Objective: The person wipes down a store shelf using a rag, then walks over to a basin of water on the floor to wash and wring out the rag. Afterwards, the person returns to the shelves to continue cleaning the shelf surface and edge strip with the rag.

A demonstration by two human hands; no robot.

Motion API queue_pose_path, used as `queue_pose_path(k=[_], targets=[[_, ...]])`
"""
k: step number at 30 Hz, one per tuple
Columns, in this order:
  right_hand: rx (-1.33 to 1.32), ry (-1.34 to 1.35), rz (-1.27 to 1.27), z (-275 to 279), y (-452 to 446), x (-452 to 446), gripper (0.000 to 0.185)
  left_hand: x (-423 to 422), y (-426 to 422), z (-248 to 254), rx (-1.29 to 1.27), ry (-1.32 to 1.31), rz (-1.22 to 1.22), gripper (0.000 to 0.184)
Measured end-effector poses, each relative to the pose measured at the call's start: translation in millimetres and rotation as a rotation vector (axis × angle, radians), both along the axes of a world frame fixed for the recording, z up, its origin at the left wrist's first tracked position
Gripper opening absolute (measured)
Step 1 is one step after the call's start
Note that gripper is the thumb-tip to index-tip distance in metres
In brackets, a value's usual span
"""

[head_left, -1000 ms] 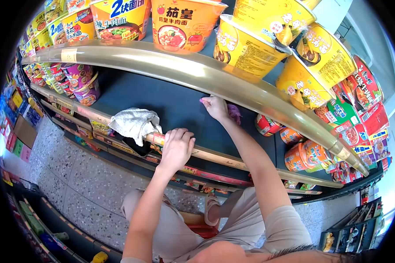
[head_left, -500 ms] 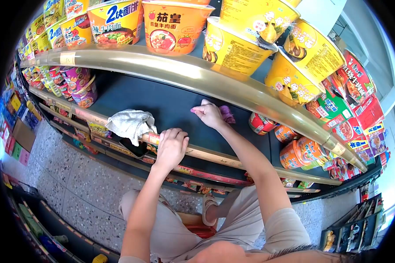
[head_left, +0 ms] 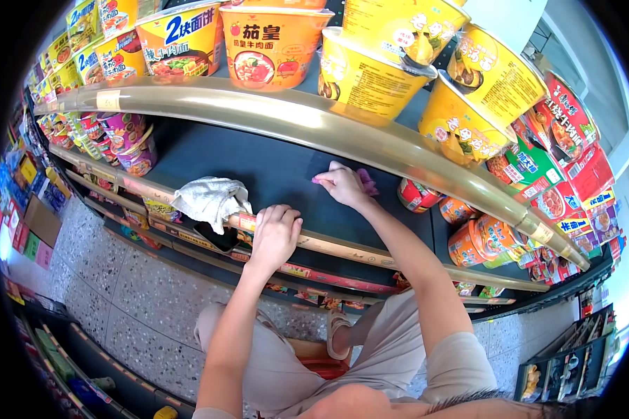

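My right hand [head_left: 344,186] is closed on a purple cloth [head_left: 365,182], which is bunched against the dark shelf board [head_left: 279,171]; pieces of it show on both sides of the fingers. My left hand [head_left: 276,234] is at the front edge of that shelf, its fingers bent over the price rail [head_left: 342,249]. Left of that hand, a crumpled whitish towel [head_left: 213,200] hangs over the same rail. Below the towel is a dark container [head_left: 217,237], partly hidden.
Above my hands runs the upper shelf's shiny rail [head_left: 272,108], with yellow noodle tubs [head_left: 374,77] and an orange tub [head_left: 276,49] behind it. Purple noodle cups [head_left: 129,143] stand at the left of the shelf, orange cups [head_left: 479,241] at the right. A red stool [head_left: 321,366] is under me.
My right hand has shifted slightly right relative to the shelf, still holding the purple cloth. My left hand stays on the rail. The view has tilted a little.
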State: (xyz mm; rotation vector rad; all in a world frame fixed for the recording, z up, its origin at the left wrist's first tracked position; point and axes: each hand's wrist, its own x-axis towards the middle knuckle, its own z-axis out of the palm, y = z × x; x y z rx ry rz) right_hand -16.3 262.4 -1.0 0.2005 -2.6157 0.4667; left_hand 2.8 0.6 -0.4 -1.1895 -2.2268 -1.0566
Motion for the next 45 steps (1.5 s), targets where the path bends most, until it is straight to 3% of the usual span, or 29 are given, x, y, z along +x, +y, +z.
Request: queue_pose_path(k=[3, 9, 30, 33, 44, 45], targets=[[-0.06, -0.127, -0.077, 4.3, 1.9, 8.7, 0.011, 1.2, -0.1, -1.0, 0.006, -0.007, 0.0, 0.014], [-0.05, 0.021, -0.017, -4.2, -1.8, 4.0, 0.013, -0.9, -1.1, -0.2, 0.007, 0.004, 0.003, 0.015], [-0.077, 0.077, -0.144, -13.2, -16.9, -40.7, 0.011, -1.2, -1.5, 2.2, -0.001, -0.038, 0.0, 0.016], [0.004, 0.155, -0.242, -53.2, 12.0, -71.7, 0.011, -1.5, -1.4, 2.0, -0.002, -0.035, 0.001, 0.016], [0.195, 0.114, -0.462, -49.3, 39.6, -107.7, 0.033, -3.1, -2.1, 1.9, -0.014, -0.046, -0.011, 0.017], [0.357, 0.099, -0.512, -62.7, 53.6, -119.2, 0.033, -3.0, -2.2, 2.3, -0.016, -0.047, -0.012, 0.017]])
